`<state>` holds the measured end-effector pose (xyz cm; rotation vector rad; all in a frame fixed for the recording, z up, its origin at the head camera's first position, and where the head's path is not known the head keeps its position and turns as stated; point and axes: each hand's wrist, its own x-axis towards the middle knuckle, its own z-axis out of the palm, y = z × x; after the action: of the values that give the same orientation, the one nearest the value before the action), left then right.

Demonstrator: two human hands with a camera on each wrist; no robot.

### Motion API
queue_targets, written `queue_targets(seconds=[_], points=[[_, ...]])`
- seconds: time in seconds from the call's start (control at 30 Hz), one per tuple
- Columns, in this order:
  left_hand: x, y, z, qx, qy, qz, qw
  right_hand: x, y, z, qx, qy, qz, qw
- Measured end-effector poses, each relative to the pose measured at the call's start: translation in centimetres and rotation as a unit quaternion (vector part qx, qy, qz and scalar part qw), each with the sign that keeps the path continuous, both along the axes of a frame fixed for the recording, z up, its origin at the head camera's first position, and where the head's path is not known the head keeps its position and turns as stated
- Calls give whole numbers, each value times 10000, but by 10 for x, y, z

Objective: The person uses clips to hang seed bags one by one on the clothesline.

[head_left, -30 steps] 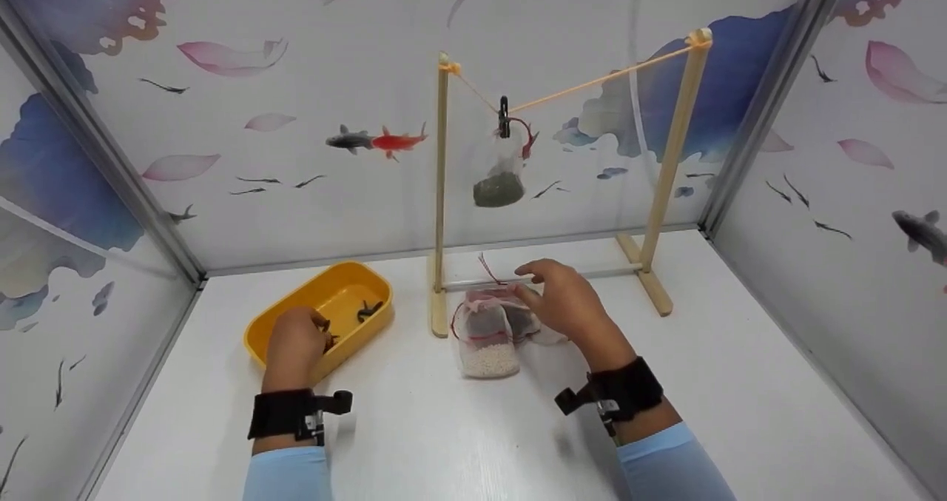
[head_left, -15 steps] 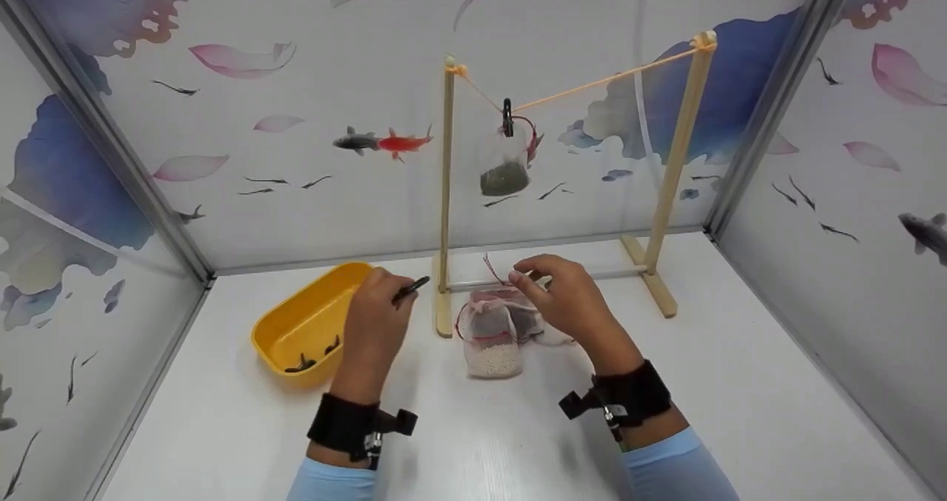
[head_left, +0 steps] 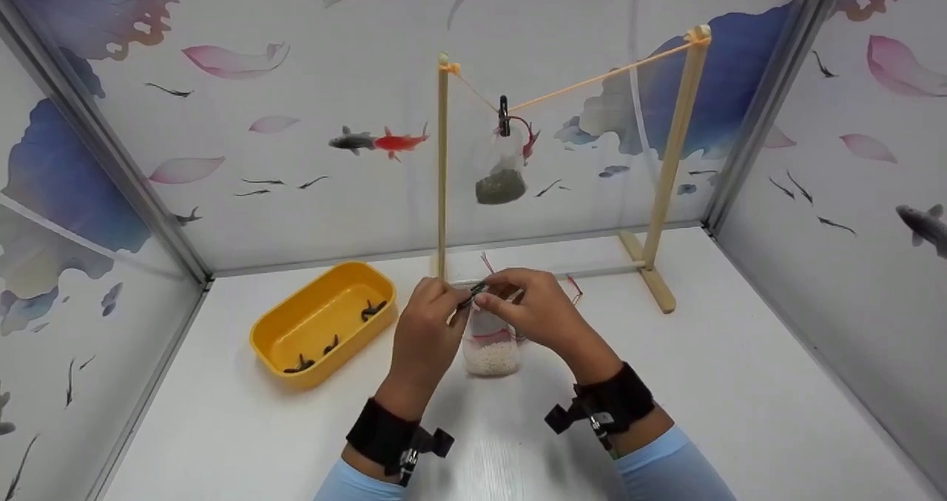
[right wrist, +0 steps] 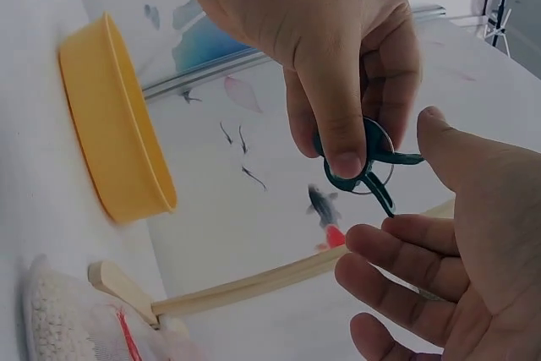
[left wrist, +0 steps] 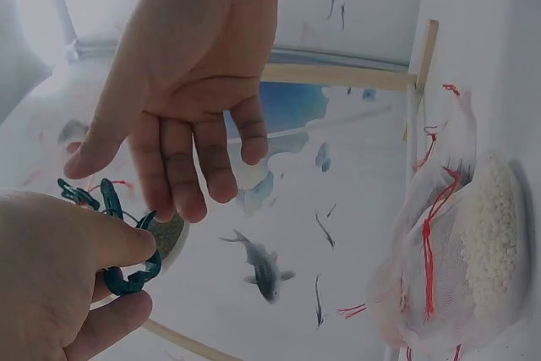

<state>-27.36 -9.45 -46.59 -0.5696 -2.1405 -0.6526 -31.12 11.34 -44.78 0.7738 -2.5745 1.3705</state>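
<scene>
My left hand (head_left: 429, 327) pinches a dark green spring clip (right wrist: 368, 162) between thumb and fingers, in front of the rack. Close beside it, my right hand (head_left: 544, 316) holds nothing, its thumb and fingers spread to either side of the clip's two handles in the right wrist view; whether they touch it I cannot tell. Below the hands, a mesh drawstring bag of white grains (head_left: 493, 358) stands on the table, partly hidden, with red cords. Another mesh bag with greenish contents (head_left: 501, 187) hangs by a black clip (head_left: 504, 116) from the orange string (head_left: 607, 76).
A yellow basin (head_left: 314, 331) with several dark clips (head_left: 300, 365) stands to the left. The wooden rack (head_left: 669, 153) carries the string between two posts, with feet on the white table (head_left: 747, 382). Patterned walls close in the back and sides.
My left hand has taken a clip out of the yellow basin and carried it right, up to the right hand. The right hand has shifted slightly left over the bags.
</scene>
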Motion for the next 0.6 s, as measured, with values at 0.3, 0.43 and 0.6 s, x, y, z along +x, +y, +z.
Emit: queue_targets(seconds=[0.3, 0.43, 0.6], points=[[1, 3, -2, 87, 250, -196, 9995, -3, 1, 2, -503, -196, 228, 9983], [0, 1, -3, 237, -12, -217, 9995, -6, 6, 2, -866, -276, 10, 9959], [-7, -6, -13, 239, -791, 164, 9964, -13, 22, 3, -1380, -73, -604, 9886]])
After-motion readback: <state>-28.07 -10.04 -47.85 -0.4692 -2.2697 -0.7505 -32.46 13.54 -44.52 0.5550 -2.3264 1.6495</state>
